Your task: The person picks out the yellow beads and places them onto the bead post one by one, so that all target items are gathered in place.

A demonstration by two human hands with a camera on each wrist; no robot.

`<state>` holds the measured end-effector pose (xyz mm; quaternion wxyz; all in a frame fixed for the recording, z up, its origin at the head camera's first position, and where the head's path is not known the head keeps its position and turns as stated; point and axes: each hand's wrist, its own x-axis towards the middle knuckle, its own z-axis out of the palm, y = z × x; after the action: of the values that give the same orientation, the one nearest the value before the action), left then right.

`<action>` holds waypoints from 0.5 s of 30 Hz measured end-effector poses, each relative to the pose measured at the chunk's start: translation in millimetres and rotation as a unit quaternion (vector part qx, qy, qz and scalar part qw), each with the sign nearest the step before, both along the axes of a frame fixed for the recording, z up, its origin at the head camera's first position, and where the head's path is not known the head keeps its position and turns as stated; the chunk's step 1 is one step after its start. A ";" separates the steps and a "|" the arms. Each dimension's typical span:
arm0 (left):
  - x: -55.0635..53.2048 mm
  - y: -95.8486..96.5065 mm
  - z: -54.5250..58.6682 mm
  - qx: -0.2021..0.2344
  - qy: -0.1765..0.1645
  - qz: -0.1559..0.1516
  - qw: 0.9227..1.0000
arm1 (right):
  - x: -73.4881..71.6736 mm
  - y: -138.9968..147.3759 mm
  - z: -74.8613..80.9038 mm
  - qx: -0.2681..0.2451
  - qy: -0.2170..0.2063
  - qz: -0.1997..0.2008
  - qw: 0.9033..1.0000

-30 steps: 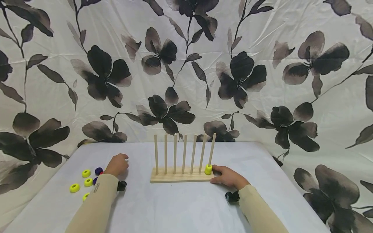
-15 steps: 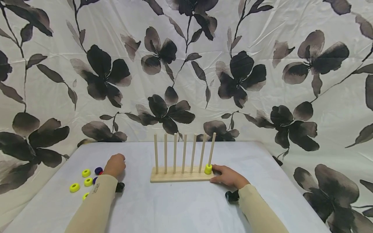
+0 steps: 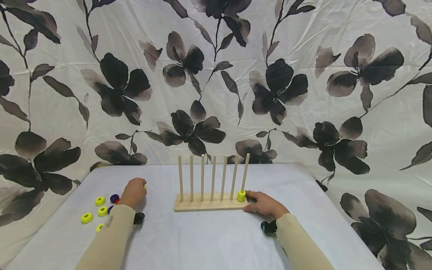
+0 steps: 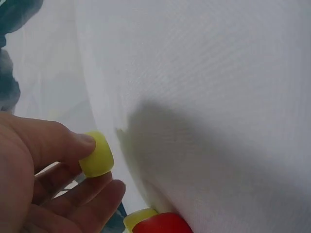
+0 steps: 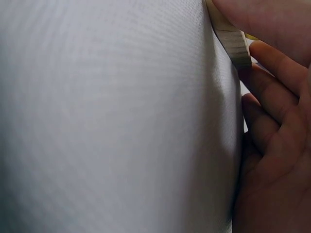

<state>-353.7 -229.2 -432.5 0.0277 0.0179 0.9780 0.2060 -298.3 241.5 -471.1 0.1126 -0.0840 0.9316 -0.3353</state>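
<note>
In the left wrist view, a yellow ring [image 4: 97,155] is pinched between the thumb and fingers of my left hand [image 3: 134,193], lifted off the white cloth. Only a sliver of that ring shows in the head view. A wooden peg stand [image 3: 209,206] with a row of upright pegs stands mid-table. Yellow rings [image 3: 241,196] sit at the bottom of its rightmost peg. My right hand [image 3: 264,205] grips the right end of the base, thumb at the front and fingers behind; the right wrist view shows the wooden end [image 5: 236,51] between them.
Around the left forearm lie loose yellow rings [image 3: 86,218], dark purple rings [image 3: 114,198] and a red ring [image 3: 117,201], partly hidden by the arm. A white cloth covers the table [image 3: 216,243]. Behind it hangs a floral curtain [image 3: 233,93].
My left hand has shifted slightly left, and a yellow ring now shows at its fingertips. The right hand and the peg stand have stayed in place.
</note>
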 end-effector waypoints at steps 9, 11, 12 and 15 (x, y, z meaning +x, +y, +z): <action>-3.2 -1.0 -2.4 0.015 0.035 -0.014 0.999 | -1.1 1.1 0.0 0.007 -0.002 -0.005 1.000; -3.4 -0.7 -2.0 0.019 0.039 -0.020 0.999 | -0.7 0.9 0.3 0.006 -0.004 -0.005 1.000; -2.9 -0.3 -1.8 0.024 0.038 -0.021 0.999 | -0.4 0.9 0.5 0.007 -0.002 -0.002 1.000; -0.2 2.0 0.4 0.034 0.028 -0.020 0.999 | 0.7 -0.1 1.2 0.006 -0.002 -0.001 1.000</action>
<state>-353.9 -227.3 -432.1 0.0037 0.0438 0.9702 0.2381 -297.6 241.4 -469.9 0.1150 -0.0815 0.9332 -0.3305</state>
